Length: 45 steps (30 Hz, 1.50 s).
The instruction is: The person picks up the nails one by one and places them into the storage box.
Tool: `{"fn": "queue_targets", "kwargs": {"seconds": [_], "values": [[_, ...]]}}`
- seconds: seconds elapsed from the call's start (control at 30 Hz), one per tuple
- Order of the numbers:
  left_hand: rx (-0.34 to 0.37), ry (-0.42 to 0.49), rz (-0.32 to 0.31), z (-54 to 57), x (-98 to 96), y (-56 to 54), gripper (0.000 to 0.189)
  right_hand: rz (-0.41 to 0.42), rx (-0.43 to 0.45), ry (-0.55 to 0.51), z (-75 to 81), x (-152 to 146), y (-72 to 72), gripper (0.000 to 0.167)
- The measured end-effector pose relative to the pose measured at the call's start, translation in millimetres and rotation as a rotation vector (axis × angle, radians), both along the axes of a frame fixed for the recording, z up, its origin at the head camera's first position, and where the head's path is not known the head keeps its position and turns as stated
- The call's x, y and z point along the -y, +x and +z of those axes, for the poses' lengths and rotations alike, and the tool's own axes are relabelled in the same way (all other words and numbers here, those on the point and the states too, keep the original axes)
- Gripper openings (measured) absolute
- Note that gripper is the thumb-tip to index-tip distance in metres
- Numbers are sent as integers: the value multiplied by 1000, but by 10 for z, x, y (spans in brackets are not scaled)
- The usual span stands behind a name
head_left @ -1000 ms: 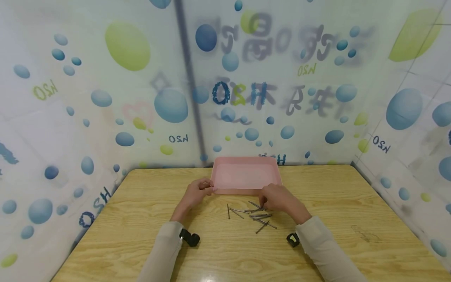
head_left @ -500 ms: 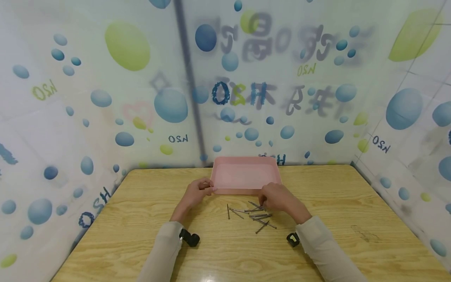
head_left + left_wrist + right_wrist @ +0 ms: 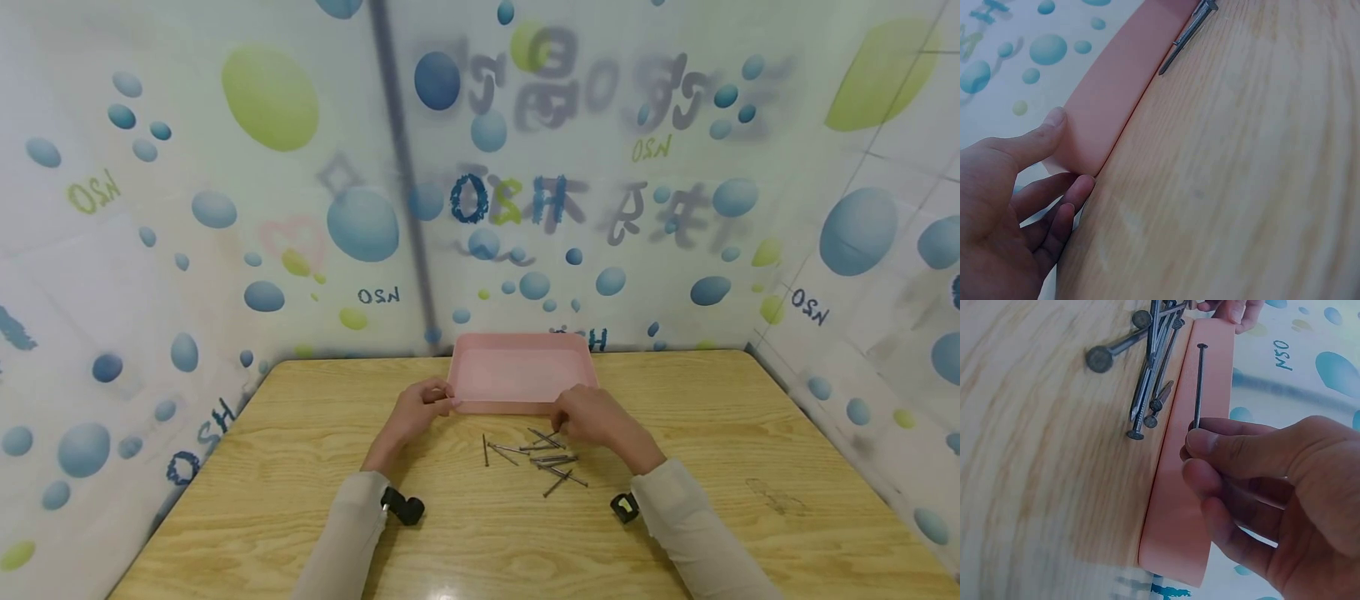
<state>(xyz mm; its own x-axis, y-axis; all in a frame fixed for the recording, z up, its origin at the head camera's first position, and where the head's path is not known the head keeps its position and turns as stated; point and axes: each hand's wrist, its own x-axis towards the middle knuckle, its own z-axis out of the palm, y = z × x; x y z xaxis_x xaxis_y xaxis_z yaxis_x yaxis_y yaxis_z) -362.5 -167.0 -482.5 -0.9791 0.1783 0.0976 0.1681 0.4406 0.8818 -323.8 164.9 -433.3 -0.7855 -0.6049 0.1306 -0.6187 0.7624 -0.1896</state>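
Observation:
My right hand [image 3: 597,417] pinches one steel nail [image 3: 1200,384] between thumb and fingertips. In the right wrist view the nail's head points away from the fingers, and it stands in front of the pink tray [image 3: 522,373]. My left hand [image 3: 411,414] holds the tray's near left corner, with the thumb against the front wall [image 3: 1100,106] and fingers curled around the corner. Several more nails [image 3: 553,458] lie in a crossed heap on the table just before the tray. One nail [image 3: 485,450] lies apart at the heap's left.
The wooden table [image 3: 465,533] carries the tray at its back edge. Behind it hangs a patterned curtain [image 3: 615,167] with blue and green spots, and similar sheets close off both sides. A dark scribble [image 3: 776,496] marks the table's right part.
My right hand has risen slightly, lifting the pinched nail up from the heap. My left hand has stayed at the tray's corner.

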Motion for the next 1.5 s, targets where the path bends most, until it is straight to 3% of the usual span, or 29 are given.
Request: {"fn": "queue_targets", "kwargs": {"seconds": [1.5], "values": [[6,14,4,-14,-6,-19,13,-142,-56,-48,172,-57,26,16]]}}
